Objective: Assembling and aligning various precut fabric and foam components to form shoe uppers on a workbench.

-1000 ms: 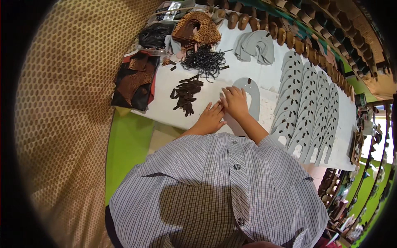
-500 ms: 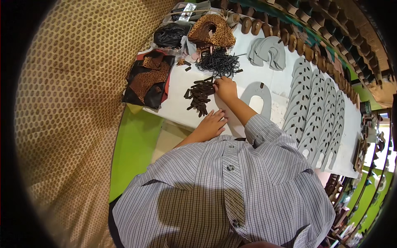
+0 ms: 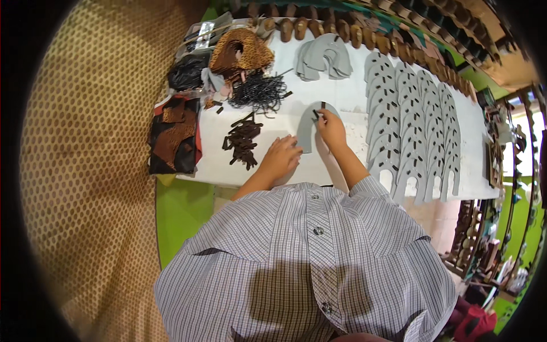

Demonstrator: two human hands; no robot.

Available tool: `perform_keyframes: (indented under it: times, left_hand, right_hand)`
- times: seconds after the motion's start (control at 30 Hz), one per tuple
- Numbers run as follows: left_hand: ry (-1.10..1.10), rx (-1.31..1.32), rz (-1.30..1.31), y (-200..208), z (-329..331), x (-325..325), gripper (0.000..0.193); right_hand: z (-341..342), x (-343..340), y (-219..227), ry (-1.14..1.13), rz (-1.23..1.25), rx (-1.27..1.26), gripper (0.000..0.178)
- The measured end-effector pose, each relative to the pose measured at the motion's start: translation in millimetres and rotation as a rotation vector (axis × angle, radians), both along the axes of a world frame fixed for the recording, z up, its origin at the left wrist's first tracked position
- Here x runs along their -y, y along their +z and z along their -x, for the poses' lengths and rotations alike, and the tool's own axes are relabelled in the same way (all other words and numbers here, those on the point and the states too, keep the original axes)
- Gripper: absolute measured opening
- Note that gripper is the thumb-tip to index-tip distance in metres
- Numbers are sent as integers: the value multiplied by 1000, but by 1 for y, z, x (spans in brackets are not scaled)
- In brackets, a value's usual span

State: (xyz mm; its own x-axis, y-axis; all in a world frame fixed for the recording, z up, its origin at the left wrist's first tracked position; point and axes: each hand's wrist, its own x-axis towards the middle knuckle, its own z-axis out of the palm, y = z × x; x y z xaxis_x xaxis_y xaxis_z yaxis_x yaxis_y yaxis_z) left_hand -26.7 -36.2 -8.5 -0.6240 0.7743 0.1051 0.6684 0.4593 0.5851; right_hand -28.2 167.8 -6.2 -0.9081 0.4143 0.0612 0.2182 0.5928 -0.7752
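On the white table lies a grey U-shaped piece, with one dark strip on the top of its curve. My right hand pinches a small dark brown strip just over the upper left of that curve and hides much of its right side. My left hand rests palm down beside the piece's left leg, fingers stretched, holding nothing. A loose heap of similar dark strips sits to the left of my left hand.
Overlapping rows of grey U-shaped pieces with dark strips fill the right side. Behind are stacked grey pieces and a row of brown shoe lasts. Black cords, leopard-print material and folded scraps lie left.
My right hand has left the strip heap and moved right to the grey piece, carrying a strip. The left hand has shifted beside that piece. The view has turned.
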Motion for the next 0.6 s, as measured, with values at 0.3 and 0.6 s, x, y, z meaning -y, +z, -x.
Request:
perform_keyframes:
  times: [0.3, 0.6]
  left_hand:
    - [156, -176, 48, -14, 70, -75, 45]
    - [223, -160, 172, -39, 98, -117, 52]
  right_hand:
    - [-29, -44, -25, -73, -283, -32, 19]
    - [-26, -47, -23, 42, -497, -53, 15]
